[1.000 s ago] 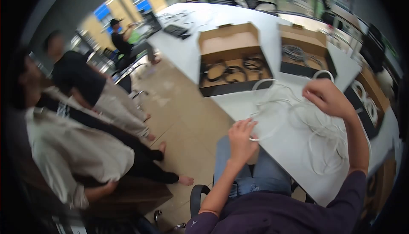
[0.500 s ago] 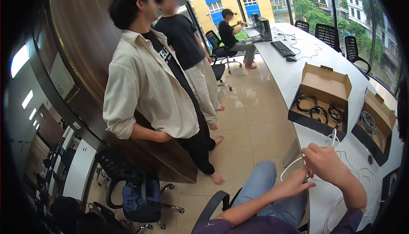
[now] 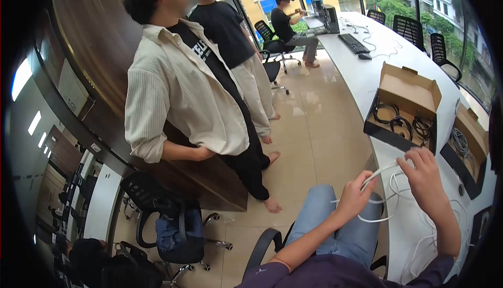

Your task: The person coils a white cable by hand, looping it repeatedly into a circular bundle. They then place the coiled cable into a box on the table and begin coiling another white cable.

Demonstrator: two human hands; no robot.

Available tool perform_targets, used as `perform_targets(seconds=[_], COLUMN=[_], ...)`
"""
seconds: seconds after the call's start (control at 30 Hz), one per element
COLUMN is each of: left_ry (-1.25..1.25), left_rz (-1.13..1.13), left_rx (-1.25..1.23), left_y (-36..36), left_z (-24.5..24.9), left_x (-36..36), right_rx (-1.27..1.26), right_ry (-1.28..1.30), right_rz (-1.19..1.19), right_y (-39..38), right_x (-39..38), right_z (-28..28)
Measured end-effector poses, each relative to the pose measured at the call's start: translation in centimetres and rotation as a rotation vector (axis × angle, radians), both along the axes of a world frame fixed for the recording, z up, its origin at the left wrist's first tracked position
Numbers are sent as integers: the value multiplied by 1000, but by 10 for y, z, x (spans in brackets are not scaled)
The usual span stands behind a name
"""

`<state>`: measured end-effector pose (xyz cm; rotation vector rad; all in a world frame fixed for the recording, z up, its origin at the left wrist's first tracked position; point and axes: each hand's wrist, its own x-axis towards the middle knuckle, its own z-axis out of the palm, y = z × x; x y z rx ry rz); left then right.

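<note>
A white cable stretches between my two hands above my lap and the table edge. My left hand is closed around gathered strands of it, and a loop hangs beneath that hand. Higher and to the right, my right hand pinches the same cable between thumb and fingers, slightly blurred. More of the white cable lies in loose coils on the white table under my right forearm. The cable's ends cannot be made out.
Beyond my hands, an open box holds black cables; another box holds grey cable. A keyboard and mouse lie farther back. Two people stand at left; another sits by a computer. An office chair stands lower left.
My hands have moved apart, the right one up and to the right, the left one up and leftward. The cable now spans between them. The view has shifted slightly.
</note>
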<state>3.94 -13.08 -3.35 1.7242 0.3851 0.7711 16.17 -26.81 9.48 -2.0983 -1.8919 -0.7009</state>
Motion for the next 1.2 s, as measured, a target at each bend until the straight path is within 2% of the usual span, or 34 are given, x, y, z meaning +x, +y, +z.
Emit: perform_targets(seconds=[0.03, 0.13, 0.2, 0.23, 0.33, 0.47, 0.5, 0.6, 0.73, 0.77, 0.8, 0.87, 0.9, 0.97, 1.0, 1.07, 1.2], left_ry=[-26, -116, -181, -302, -316, -360, -384, -351, -305, -312, -384, -526, -430, -502, -484, -441, -459], left_rz=[18, 50, 32, 53, 7, -39, -43, -38, -86, -123, -95, -29, -86, -54, -36, 4, 31], left_rx=[98, 360, 514, 640, 775, 713, 677, 591, 461, 428, 351, 200, -162, -516, -574, -694, -351], left_y=[6, 13, 18, 23, 29, 17, 12, -2, -18, -22, -25, -26, -24, -12, -5, 7, 6], left_z=[-3, -18, -20, -23, -27, -29, -29, -23, -13, -10, -12, -25, -43, -38, -31, -20, -34], left_x=[3, 6, 6, 9, 16, 30, 34, 40, 47, 50, 56, 72, 76, 75, 72, 65, 67], right_rx=[-83, -578, -748, -832, -1080, -998, -916, -233, 444, 684, 722, 949, 1035, 1265, 1096, 1439, 1539], right_ry=[65, 266, 505, 627, 974, 1512, 1695, 2167, 2045, 2067, 2092, 2096, 2025, 1869, 1746, 1584, 1388], right_rz=[-55, -128, 59, 156, 211, 376, 389, 456, 522, 390, 392, 412, 416, 368, 434, 187, 67], right_y=[-7, -20, -27, -28, -34, -58, -65, -78, -89, -90, -96, -114, -135, -181, -213, -237, -259], right_x=[-1, 9, 42, 54, 58, 71, 76, 48, 48, 47, 47, 65, 85, 122, 143, 150, 134], right_z=[5, 24, 21, 21, 29, 1, -12, -15, -48, -52, -46, -51, -58, -70, -72, -68, -50])
